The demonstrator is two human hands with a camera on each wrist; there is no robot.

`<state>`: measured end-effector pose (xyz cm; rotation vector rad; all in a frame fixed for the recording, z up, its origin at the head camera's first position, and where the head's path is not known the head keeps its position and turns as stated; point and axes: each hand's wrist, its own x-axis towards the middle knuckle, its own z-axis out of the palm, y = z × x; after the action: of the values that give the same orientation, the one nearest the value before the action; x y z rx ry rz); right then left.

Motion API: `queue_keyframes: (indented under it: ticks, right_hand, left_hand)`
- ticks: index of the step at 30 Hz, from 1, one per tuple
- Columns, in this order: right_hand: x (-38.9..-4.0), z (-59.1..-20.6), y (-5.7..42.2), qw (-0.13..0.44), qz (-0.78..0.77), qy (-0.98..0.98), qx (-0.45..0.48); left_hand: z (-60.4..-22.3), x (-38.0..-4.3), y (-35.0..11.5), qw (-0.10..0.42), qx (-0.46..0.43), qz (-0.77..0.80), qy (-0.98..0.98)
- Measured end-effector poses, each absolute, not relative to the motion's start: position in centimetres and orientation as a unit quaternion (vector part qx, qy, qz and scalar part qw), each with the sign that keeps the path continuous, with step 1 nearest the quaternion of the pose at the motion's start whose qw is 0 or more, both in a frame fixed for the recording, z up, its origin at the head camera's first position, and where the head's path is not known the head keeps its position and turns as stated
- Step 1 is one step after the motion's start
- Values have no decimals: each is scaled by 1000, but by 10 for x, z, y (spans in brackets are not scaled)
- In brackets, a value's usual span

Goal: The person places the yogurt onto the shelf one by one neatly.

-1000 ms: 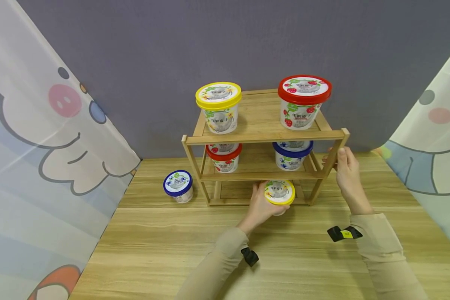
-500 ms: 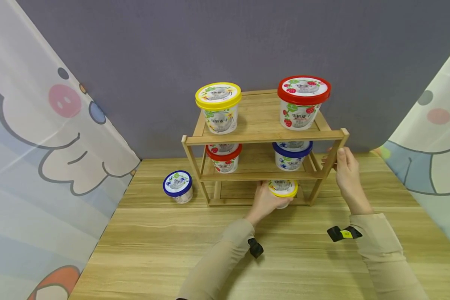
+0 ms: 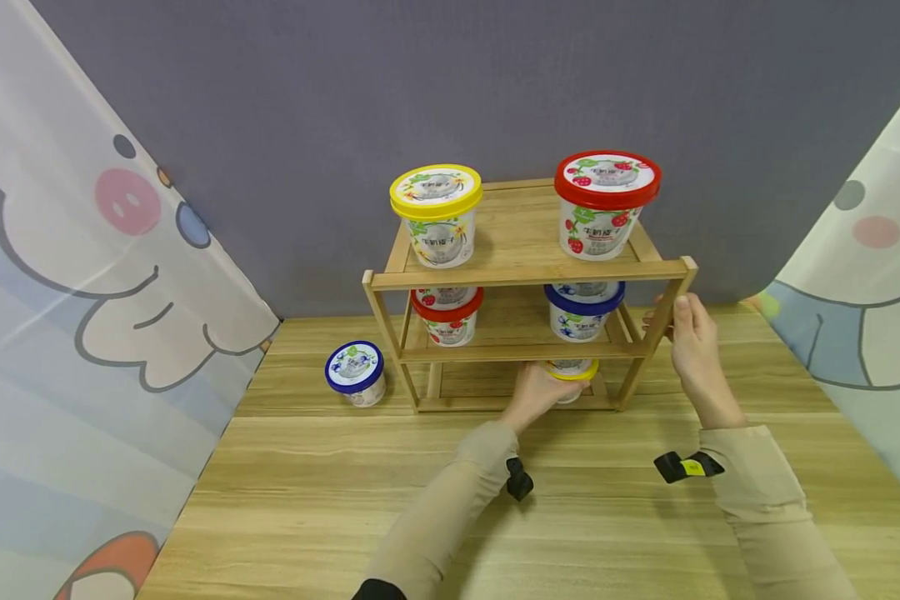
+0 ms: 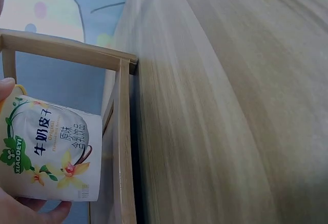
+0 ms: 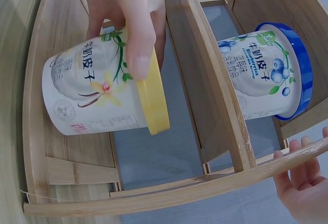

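Observation:
My left hand [image 3: 536,393] grips a white tub with a yellow lid [image 3: 572,368] and vanilla flowers printed on it. The tub is at the right part of the bottom tier of a wooden rack [image 3: 528,271]; the middle tier hides part of its lid. The right wrist view shows this yellow-lidded tub [image 5: 97,88] with my left thumb against its side. Whether its base touches the bottom board, I cannot tell. My right hand [image 3: 696,350] holds the rack's right front post, with fingers behind it.
On top of the rack stand a yellow-lidded tub [image 3: 438,217] and a red-lidded tub [image 3: 606,204]. The middle tier bears a red-lidded tub [image 3: 448,321] and a blue-lidded tub [image 3: 583,317]. Another blue-lidded tub [image 3: 356,371] stands on the table left of the rack.
My left hand has moved forward and slightly right with the yellow-lidded tub, deeper under the middle tier. My right hand has stayed on the post.

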<state>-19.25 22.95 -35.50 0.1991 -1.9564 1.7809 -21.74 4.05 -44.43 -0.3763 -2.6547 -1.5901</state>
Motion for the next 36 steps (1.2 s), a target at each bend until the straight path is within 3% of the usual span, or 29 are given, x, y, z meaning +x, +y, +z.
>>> queue_keyframes:
  ticks: [13,22,36]
  right_hand:
    - [-192,-356,231,237,664,-704,90]
    - [-192,-356,231,237,663,-705,90]
    - [-191,-355,230,234,665,-702,94]
  left_hand:
    - [-444,-225,48,-101,-52,-520,-847]
    - [-450,-229,52,-109,-47,-532,-839]
    - [-454,-229,54,-71,-65,-528,-843]
